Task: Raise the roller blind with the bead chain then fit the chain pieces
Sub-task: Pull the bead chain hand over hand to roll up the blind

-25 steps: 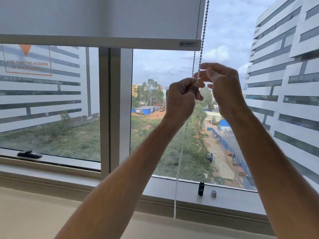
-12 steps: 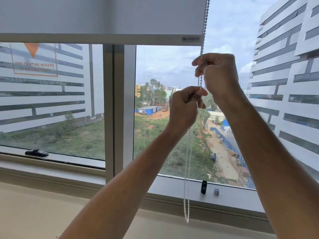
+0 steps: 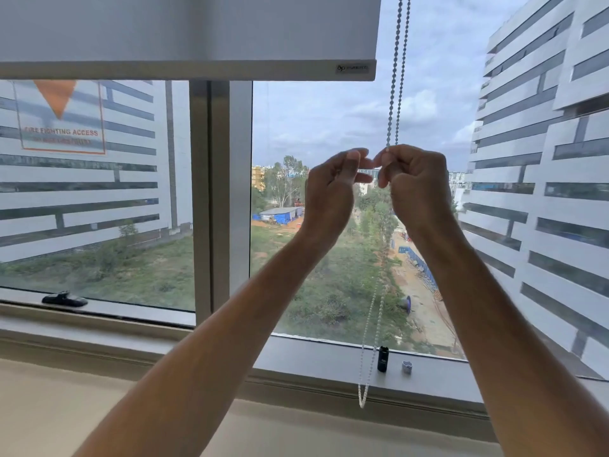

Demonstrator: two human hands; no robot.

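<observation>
The white roller blind point(image 3: 184, 31) covers only the top of the window, its bottom bar point(image 3: 197, 70) above my hands. The bead chain point(image 3: 397, 77) drops in two strands from the top right into my right hand point(image 3: 418, 183), which grips it at the fingertips. Below the hands the chain hangs slack to a loop point(image 3: 362, 402) at the sill. My left hand point(image 3: 329, 192) is level with the right, fingers curled, fingertips meeting the right hand's beside the chain; whether it pinches the chain is hidden. A black chain piece point(image 3: 383, 358) and a small grey piece point(image 3: 407, 367) stand on the sill.
The grey window sill point(image 3: 313, 357) runs along below the glass. A vertical frame post point(image 3: 219, 192) splits the window left of my hands. A black window handle point(image 3: 65, 299) lies on the lower left frame. A fire-access sticker point(image 3: 61, 117) is on the left pane.
My right hand has come down the chain and my left hand has risen, so both are now level and fingertip to fingertip. The left hand no longer grips the chain below the right.
</observation>
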